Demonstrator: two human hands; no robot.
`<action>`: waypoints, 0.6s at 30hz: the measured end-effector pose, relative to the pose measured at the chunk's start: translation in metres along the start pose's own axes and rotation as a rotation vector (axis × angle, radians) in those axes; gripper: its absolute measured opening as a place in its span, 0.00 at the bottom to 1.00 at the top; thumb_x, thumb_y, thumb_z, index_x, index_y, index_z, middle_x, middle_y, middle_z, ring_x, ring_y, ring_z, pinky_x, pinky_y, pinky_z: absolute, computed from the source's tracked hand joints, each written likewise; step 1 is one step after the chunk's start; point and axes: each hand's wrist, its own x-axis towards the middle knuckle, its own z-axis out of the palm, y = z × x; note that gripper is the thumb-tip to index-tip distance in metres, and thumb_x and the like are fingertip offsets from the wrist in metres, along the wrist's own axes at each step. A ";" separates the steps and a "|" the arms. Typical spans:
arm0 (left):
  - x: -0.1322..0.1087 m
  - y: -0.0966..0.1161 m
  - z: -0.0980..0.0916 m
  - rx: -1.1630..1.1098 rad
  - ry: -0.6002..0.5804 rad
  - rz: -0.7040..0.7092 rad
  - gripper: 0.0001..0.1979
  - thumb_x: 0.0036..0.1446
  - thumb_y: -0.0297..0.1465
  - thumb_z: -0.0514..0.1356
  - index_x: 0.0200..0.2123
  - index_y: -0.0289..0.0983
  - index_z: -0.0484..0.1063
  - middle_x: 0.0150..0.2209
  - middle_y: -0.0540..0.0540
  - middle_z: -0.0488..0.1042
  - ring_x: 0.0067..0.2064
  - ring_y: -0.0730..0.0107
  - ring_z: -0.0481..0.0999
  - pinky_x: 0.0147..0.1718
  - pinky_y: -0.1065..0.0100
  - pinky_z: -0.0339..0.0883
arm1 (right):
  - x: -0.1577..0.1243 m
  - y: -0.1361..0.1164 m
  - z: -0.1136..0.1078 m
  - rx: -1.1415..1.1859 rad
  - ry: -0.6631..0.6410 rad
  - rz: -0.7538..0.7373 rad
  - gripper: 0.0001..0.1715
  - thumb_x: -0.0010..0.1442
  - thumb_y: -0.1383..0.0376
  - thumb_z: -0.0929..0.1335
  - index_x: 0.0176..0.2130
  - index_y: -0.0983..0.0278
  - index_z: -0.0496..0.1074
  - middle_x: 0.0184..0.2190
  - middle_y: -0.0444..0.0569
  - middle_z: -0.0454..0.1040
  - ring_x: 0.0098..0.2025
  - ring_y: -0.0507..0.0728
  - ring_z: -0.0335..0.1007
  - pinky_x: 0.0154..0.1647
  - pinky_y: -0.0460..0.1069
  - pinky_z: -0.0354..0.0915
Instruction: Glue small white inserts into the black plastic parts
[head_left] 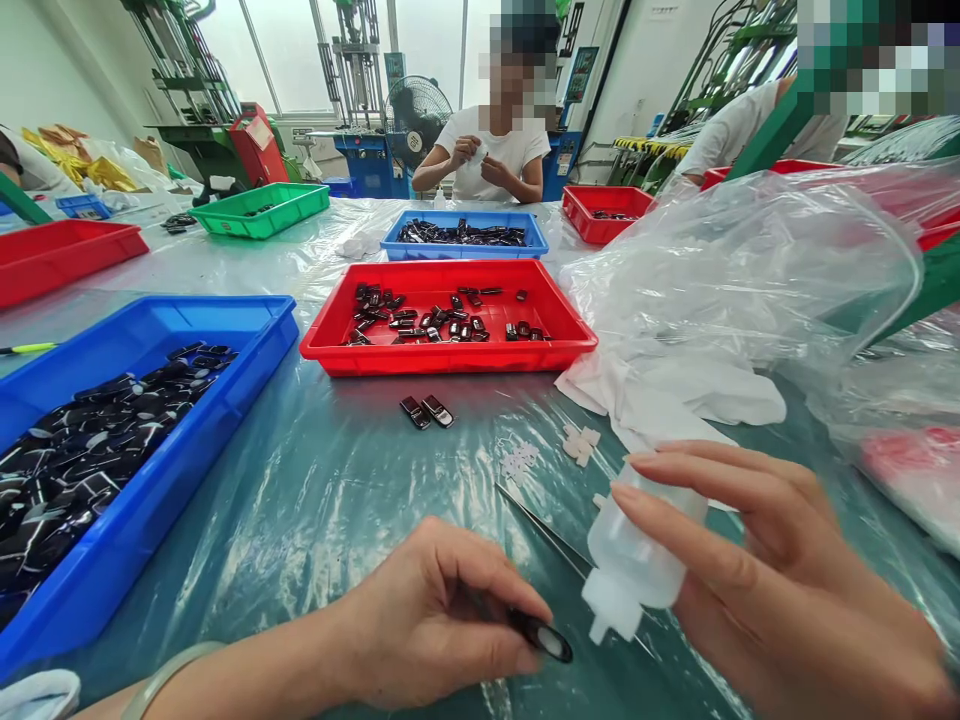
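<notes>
My left hand (450,620) pinches a small black glossy part (551,638) with a pale oval at its end. In my right hand (795,580) is a translucent white squeeze bottle (637,545), tipped so its nozzle points down, close to the black part but apart from it. Metal tweezers (544,525) lie on the table, partly hidden behind the bottle. Beyond them sit a small heap of clear bits (519,460) and some pale square pads (580,443). Two black parts (427,411) lie side by side in front of the red tray.
A red tray (450,360) holds several black parts. At left stands a large blue tray (225,440) full of them. Clear plastic bags (750,270) and white cloth (675,395) spread at right. Across the table, a person (495,150) sits behind another blue tray (465,250).
</notes>
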 end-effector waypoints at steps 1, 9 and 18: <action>0.000 0.000 0.000 -0.009 -0.003 -0.011 0.11 0.45 0.27 0.66 0.34 0.30 0.79 0.29 0.42 0.75 0.27 0.75 0.70 0.26 0.76 0.64 | 0.000 -0.001 -0.001 -0.041 -0.005 -0.029 0.23 0.57 0.77 0.60 0.46 0.55 0.68 0.40 0.52 0.68 0.49 0.62 0.64 0.43 0.58 0.63; -0.001 -0.001 0.000 -0.073 0.001 -0.122 0.10 0.44 0.27 0.66 0.32 0.31 0.79 0.27 0.44 0.73 0.23 0.77 0.70 0.22 0.76 0.65 | -0.006 -0.006 -0.003 -0.083 0.006 -0.126 0.21 0.57 0.76 0.62 0.46 0.58 0.70 0.39 0.51 0.68 0.46 0.63 0.63 0.45 0.63 0.58; -0.002 0.000 0.002 -0.103 0.006 -0.161 0.09 0.43 0.28 0.66 0.31 0.31 0.79 0.23 0.47 0.72 0.22 0.76 0.71 0.22 0.77 0.66 | -0.012 -0.010 -0.004 -0.113 0.011 -0.147 0.23 0.58 0.74 0.59 0.48 0.56 0.71 0.37 0.50 0.74 0.43 0.63 0.68 0.47 0.63 0.58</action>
